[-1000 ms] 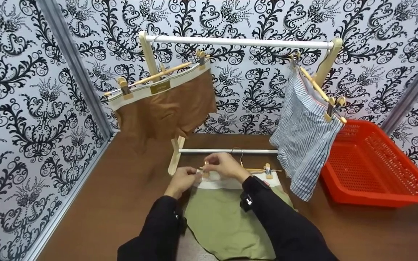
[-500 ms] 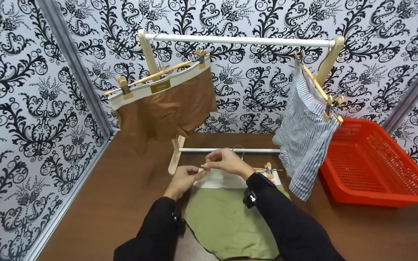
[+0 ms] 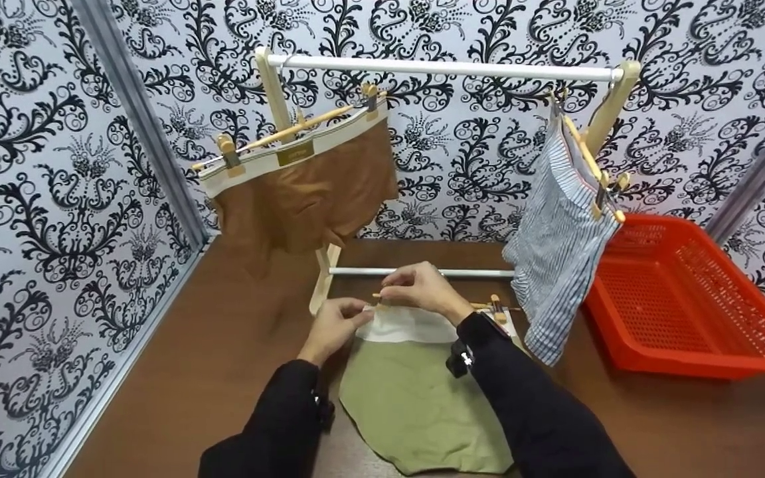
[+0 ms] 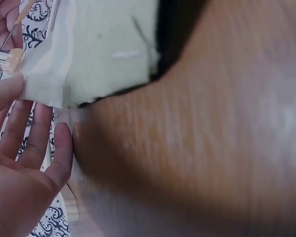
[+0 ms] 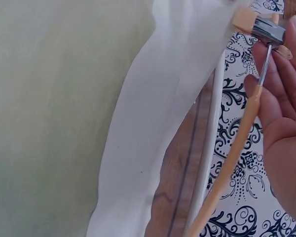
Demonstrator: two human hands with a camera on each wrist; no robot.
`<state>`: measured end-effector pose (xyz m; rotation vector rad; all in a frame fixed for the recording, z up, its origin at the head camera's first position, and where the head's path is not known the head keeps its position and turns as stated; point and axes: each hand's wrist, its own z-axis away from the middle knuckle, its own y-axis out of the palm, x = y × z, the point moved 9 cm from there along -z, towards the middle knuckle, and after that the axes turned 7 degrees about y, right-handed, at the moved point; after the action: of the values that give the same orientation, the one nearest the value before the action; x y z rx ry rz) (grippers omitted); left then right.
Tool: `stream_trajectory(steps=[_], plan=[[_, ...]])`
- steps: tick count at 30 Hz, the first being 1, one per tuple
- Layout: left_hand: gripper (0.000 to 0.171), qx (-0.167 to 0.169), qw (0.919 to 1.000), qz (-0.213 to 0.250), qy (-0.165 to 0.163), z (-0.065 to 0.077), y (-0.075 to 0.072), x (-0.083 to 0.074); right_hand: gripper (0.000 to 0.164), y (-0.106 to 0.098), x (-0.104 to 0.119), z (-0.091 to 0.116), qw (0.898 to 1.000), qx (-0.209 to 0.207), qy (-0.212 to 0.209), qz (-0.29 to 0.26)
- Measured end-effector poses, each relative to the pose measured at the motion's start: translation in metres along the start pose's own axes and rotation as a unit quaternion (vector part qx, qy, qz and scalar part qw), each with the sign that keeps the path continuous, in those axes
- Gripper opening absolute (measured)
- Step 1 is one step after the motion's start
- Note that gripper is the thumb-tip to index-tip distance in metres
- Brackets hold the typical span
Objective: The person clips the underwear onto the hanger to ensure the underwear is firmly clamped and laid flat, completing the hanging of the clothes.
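Observation:
Green underpants [image 3: 422, 398] with a white waistband [image 5: 143, 133] lie on the table, waistband toward the rack. My left hand [image 3: 335, 326] pinches the waistband's left corner between thumb and fingers, as the left wrist view shows close up. A clip [image 5: 261, 28] at the left end of a wooden clip hanger [image 5: 227, 165] is gripped by my right hand [image 3: 419, 289]; its pads sit at the waistband edge. Along the hanger's other end, a second clip [image 3: 499, 311] sits on the waistband's right corner.
Over the table stands a rack with a white rail [image 3: 442, 66]. Brown underpants [image 3: 309, 192] hang from it at left, striped shorts [image 3: 555, 245] at right, both on clip hangers. A red plastic basket [image 3: 708, 365] stands at right; patterned walls enclose the table.
My right hand has lifted slightly, away from me, with the clip. My left hand has shifted a little the same way, still pinching the waistband corner. The striped shorts have swung slightly.

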<state>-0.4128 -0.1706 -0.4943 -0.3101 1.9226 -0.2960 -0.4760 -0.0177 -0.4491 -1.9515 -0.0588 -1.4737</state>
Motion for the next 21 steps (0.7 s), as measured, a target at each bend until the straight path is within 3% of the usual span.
stream_trajectory(steps=[8, 15, 21], plan=[[0.015, 0.030, 0.9994, 0.013, 0.004, -0.0002, 0.0040, -0.0029, 0.018, -0.0100, -0.0004, -0.0004, 0.998, -0.047, -0.030, 0.023], [0.018, 0.006, 0.9987, 0.049, -0.008, -0.0017, 0.0021, -0.0015, 0.019, -0.0036, -0.0014, -0.0002, 0.999, -0.030, -0.028, -0.005], [0.017, -0.008, 0.9990, 0.044, -0.007, -0.0019, 0.0005, -0.0016, 0.018, -0.0055, 0.0032, -0.0013, 0.998, -0.030, -0.041, -0.021]])
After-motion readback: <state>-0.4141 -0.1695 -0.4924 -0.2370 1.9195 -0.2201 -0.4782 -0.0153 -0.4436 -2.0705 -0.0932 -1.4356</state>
